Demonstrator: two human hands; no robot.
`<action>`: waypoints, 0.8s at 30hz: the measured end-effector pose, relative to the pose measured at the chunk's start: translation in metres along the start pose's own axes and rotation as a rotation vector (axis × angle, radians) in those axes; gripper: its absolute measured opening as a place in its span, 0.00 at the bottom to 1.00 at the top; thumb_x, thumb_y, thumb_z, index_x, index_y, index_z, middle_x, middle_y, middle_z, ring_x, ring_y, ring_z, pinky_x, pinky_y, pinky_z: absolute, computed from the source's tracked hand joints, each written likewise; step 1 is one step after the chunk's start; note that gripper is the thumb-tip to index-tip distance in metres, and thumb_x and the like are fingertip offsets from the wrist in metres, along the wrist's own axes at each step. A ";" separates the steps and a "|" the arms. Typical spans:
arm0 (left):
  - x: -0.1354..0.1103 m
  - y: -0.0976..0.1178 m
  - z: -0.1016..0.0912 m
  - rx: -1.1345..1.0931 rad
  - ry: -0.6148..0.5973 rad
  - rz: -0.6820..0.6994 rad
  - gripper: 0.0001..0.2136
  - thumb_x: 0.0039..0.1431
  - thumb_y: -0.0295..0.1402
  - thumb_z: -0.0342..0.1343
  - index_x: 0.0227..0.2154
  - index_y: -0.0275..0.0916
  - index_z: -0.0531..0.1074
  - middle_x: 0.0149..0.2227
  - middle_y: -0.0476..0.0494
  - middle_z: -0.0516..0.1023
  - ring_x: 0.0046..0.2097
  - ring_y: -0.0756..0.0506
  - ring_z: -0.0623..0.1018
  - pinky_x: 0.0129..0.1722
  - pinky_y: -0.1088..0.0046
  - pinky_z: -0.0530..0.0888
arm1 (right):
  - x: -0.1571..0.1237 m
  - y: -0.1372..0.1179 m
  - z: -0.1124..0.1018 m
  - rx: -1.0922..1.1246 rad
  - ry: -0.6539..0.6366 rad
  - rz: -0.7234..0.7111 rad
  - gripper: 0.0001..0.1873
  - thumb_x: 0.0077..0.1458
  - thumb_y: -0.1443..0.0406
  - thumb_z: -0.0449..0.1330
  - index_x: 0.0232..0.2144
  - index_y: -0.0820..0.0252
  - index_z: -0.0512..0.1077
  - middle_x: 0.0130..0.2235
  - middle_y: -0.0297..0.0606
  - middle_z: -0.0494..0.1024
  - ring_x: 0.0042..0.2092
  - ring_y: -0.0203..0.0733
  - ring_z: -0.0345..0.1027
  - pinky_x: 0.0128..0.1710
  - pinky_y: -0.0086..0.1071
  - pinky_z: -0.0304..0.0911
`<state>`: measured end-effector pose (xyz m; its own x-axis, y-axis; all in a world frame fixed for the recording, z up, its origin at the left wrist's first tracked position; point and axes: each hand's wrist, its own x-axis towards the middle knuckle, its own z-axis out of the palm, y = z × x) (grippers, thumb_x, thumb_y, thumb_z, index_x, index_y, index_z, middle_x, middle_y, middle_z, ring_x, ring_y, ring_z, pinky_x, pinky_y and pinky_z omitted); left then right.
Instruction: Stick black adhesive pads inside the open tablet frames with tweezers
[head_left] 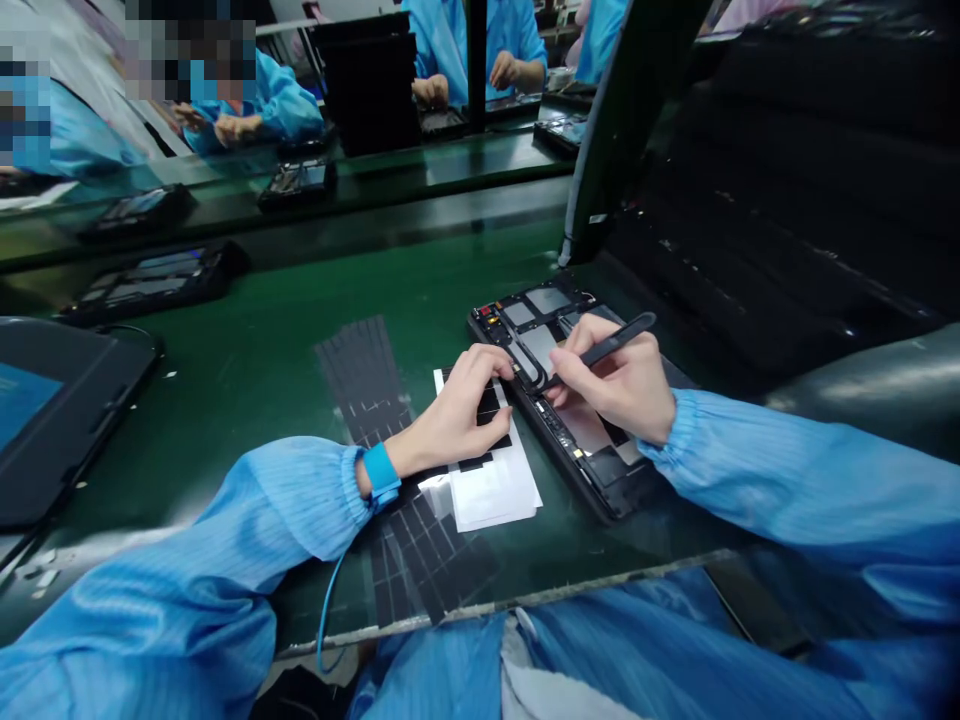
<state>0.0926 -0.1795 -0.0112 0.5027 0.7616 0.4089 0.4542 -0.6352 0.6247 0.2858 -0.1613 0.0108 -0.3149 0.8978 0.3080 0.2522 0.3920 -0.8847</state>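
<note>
An opened tablet (551,300) lies on the green belt with its inner boards and shields showing. My right hand (619,385) rests over its middle, closed on black tweezers (619,340) whose tip points down-left onto the tablet's left edge. My left hand (457,415) lies beside that edge on a white backing sheet (499,490) with black adhesive strips. Its fingers are curled and the fingertips touch the tablet's edge near the tweezer tip. A blue wrist strap (381,475) with a cord sits on my left wrist.
Strips of black tape (364,380) are stuck to the green belt (262,350). A dark tray (52,410) sits at the left. More opened tablets (150,280) lie further along. A black stack of trays (787,180) rises at the right. Other people in blue coats work across the line.
</note>
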 end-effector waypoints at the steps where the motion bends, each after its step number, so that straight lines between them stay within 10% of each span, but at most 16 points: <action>1: 0.000 0.001 -0.001 -0.001 -0.002 0.004 0.10 0.49 0.25 0.47 0.35 0.40 0.56 0.45 0.39 0.65 0.47 0.46 0.66 0.46 0.67 0.67 | 0.000 0.001 0.000 -0.004 0.000 -0.004 0.15 0.51 0.60 0.60 0.21 0.57 0.58 0.21 0.32 0.68 0.22 0.38 0.68 0.19 0.30 0.66; 11: -0.002 0.005 -0.003 0.001 -0.078 0.046 0.08 0.48 0.21 0.44 0.29 0.41 0.53 0.46 0.41 0.69 0.46 0.47 0.65 0.46 0.67 0.66 | -0.004 -0.002 0.000 -0.305 -0.069 -0.311 0.15 0.54 0.61 0.54 0.19 0.56 0.59 0.23 0.36 0.66 0.28 0.39 0.63 0.31 0.35 0.61; 24: -0.002 0.005 -0.006 0.207 -0.181 0.184 0.10 0.46 0.19 0.42 0.30 0.38 0.61 0.35 0.45 0.70 0.43 0.44 0.65 0.44 0.65 0.64 | -0.008 -0.013 0.000 -0.060 0.222 -0.419 0.11 0.51 0.65 0.61 0.21 0.59 0.64 0.25 0.35 0.70 0.25 0.34 0.65 0.24 0.30 0.60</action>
<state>0.0898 -0.1833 -0.0049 0.7046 0.6080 0.3658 0.4738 -0.7869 0.3954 0.2851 -0.1732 0.0205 -0.1993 0.6787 0.7068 0.1997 0.7343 -0.6488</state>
